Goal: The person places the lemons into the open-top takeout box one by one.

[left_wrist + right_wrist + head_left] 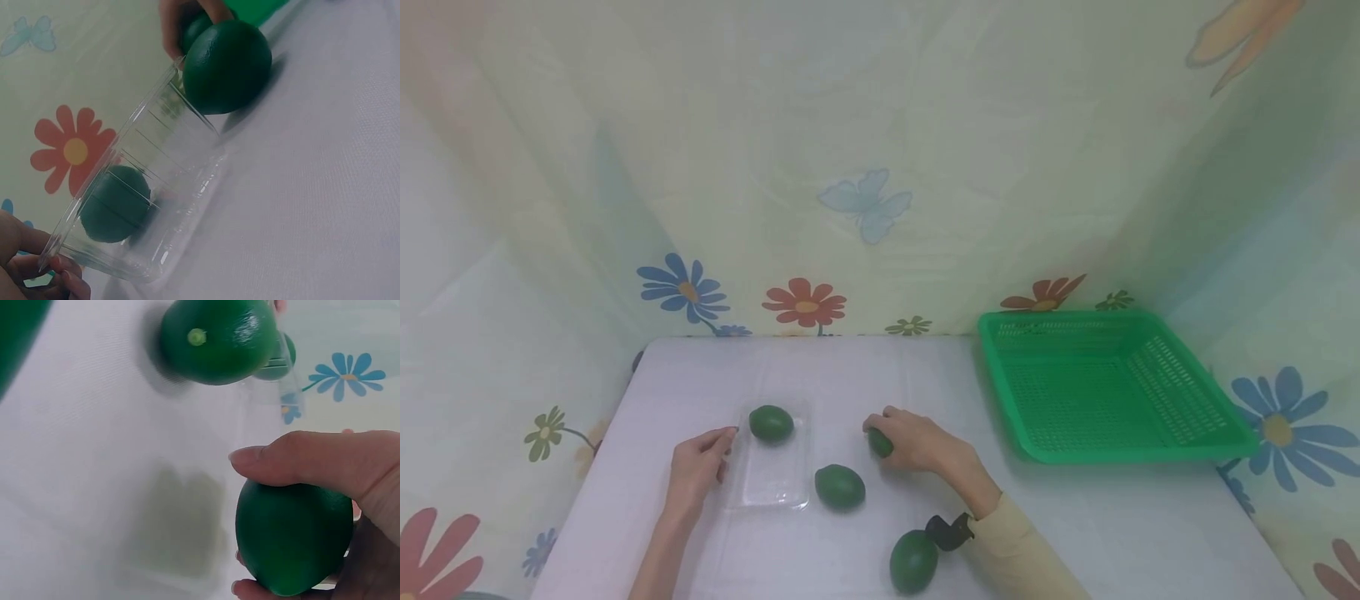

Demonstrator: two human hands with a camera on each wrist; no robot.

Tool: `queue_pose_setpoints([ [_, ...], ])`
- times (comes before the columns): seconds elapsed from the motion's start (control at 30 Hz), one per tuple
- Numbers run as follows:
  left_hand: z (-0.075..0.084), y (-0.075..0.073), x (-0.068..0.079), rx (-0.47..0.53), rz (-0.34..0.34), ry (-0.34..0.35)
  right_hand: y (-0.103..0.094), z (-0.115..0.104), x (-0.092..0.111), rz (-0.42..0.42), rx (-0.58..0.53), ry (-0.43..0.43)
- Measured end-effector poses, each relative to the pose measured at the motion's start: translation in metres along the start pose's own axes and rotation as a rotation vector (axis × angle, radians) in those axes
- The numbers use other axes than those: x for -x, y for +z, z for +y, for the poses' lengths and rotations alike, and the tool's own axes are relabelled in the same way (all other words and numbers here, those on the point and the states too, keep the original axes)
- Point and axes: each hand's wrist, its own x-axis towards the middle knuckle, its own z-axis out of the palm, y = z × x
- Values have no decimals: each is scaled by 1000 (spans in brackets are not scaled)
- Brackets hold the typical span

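My left hand (694, 468) pinches the left rim of a clear plastic box (772, 493) between thumb and fingers; the left wrist view shows the grip on its rim. Inside the box, toward its far end, lies one green lime (771, 424). My right hand (913, 440) holds another lime (294, 537), thumb on one side and fingers round the other, to the right of the box. Between the box and my right hand a third lime (840, 487) rests on the table. One more lime (913, 562) lies near the front, below my right wrist.
A green perforated plastic basket (1022, 446) stands at the right rear of the table. White cloth covers the table (865, 375). Behind it hangs a curtain (760, 167) printed with flowers and butterflies. A black strap (950, 532) is on my right wrist.
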Motion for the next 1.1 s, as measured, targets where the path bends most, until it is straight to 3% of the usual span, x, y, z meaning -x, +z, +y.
queue_pose_setpoints([
  [0.63, 0, -1, -3, 3, -5, 3, -18, -26, -7, 51, 58, -81],
  [1.1, 1, -2, -1, 16, -10, -3, -22, -57, -15, 8, 75, -111],
])
